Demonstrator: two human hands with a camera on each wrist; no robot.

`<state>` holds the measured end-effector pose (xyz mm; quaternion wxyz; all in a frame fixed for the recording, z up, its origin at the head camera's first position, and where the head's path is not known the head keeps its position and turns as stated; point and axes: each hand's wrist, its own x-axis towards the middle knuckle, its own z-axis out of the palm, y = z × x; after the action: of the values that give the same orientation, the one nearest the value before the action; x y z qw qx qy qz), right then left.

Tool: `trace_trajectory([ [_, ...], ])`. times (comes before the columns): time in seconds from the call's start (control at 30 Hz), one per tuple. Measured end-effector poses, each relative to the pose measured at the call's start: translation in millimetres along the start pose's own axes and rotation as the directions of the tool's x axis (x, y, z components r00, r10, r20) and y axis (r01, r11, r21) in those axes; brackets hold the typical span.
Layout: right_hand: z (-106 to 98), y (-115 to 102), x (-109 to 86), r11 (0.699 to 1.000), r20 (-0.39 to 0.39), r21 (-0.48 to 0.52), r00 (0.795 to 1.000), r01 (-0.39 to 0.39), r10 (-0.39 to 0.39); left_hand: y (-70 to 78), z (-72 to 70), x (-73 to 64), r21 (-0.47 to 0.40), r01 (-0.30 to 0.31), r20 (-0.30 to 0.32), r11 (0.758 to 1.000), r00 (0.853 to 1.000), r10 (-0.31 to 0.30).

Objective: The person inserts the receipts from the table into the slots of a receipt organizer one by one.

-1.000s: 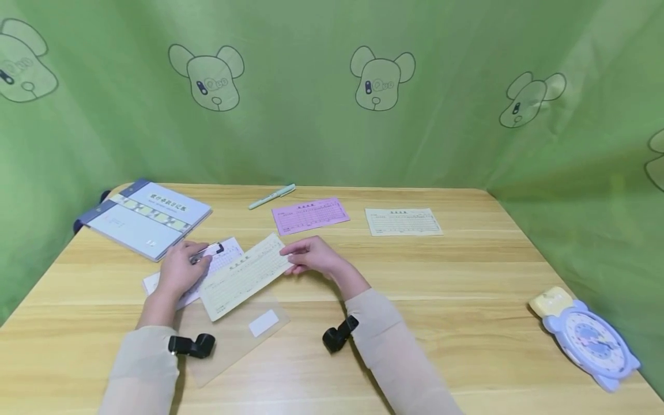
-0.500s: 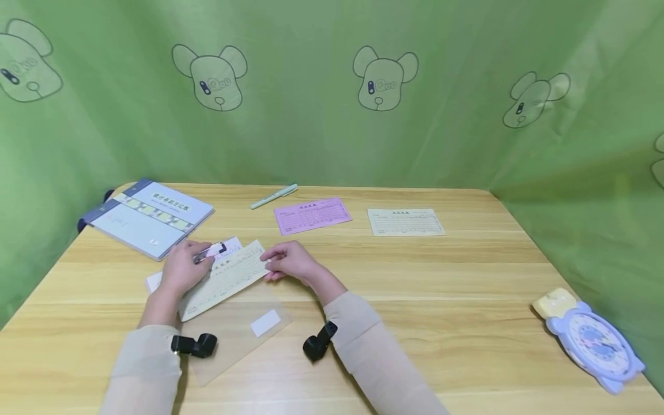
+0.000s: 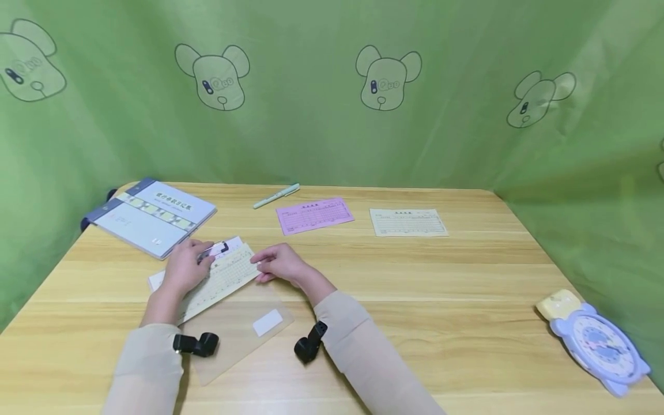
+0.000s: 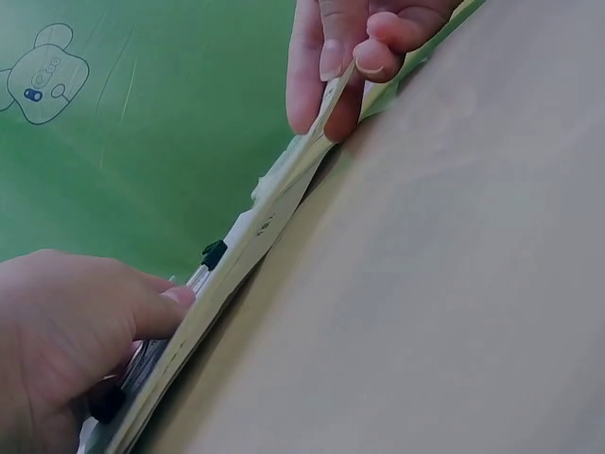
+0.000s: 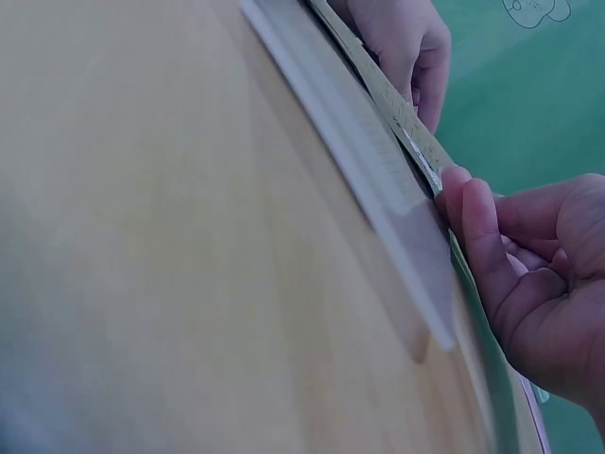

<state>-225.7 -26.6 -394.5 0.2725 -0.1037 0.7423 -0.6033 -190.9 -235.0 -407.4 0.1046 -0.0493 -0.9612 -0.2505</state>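
Observation:
A pale yellow printed form point(image 3: 228, 279) lies slanted over a clear clipboard point(image 3: 233, 340) with a white label. My right hand point(image 3: 280, 262) pinches the form's right end between thumb and fingers, also seen in the right wrist view. My left hand point(image 3: 187, 265) grips the clipboard at its metal clip point(image 3: 220, 249), which has a black end; the thumb lies on the clip in the left wrist view. The form's left part passes beneath this hand and is hidden there. Under the form a whitish-purple form point(image 3: 231, 246) shows by the clip.
A blue account book point(image 3: 150, 216) lies at the back left. Along the back are a light green pen point(image 3: 276, 196), a purple form point(image 3: 314, 216) and another pale form point(image 3: 408, 222). A blue toy clock point(image 3: 599, 346) lies at the right edge. Green curtain point(image 3: 311, 144) surrounds the table.
My right hand has moved left and slightly down, bringing the yellow form along until its left part slid beneath my left hand at the clip. The left hand has stayed in place.

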Motion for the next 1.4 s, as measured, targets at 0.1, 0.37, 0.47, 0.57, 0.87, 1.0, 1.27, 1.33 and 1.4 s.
trace_trajectory([
  [0.1,1.6,0.0,1.3,1.000,-0.003,-0.006,1.000,0.003,-0.003,1.3,0.1,0.8,0.045,-0.019,0.001,0.999,1.000,0.019],
  [0.37,4.7,-2.3,2.8,1.000,-0.009,-0.024,1.000,-0.004,0.004,1.9,1.4,1.1,0.109,-0.069,-0.029,0.992,0.997,0.072],
  [0.47,5.0,-3.6,3.7,0.999,-0.015,-0.028,1.000,-0.017,0.016,2.0,1.8,1.7,0.130,-0.088,-0.035,0.988,0.995,0.093],
  [0.57,5.3,-5.9,4.8,0.999,-0.019,-0.036,1.000,-0.022,0.022,2.4,1.2,2.4,0.127,-0.096,-0.035,0.987,0.994,0.101],
  [0.87,9.3,-11.7,13.1,0.999,-0.030,-0.037,0.999,-0.031,0.030,0.1,0.7,1.5,0.108,-0.101,-0.045,0.989,0.993,0.106],
  [1.0,11.8,-13.4,16.3,0.999,-0.041,-0.041,0.999,-0.028,0.026,-0.4,1.6,1.1,0.108,-0.104,-0.062,0.989,0.992,0.111],
  [1.27,15.2,-13.7,22.8,0.999,-0.066,-0.042,0.998,-0.005,0.003,1.3,2.1,1.6,0.097,-0.087,-0.058,0.991,0.994,0.093],
  [1.33,15.8,-12.9,24.4,0.999,-0.072,-0.042,0.997,-0.001,-0.002,1.5,1.8,1.5,0.096,-0.087,-0.056,0.992,0.994,0.093],
  [1.4,16.3,-12.7,25.3,0.999,-0.075,-0.040,0.997,0.002,-0.005,1.6,1.6,1.5,0.098,-0.089,-0.055,0.991,0.994,0.095],
])
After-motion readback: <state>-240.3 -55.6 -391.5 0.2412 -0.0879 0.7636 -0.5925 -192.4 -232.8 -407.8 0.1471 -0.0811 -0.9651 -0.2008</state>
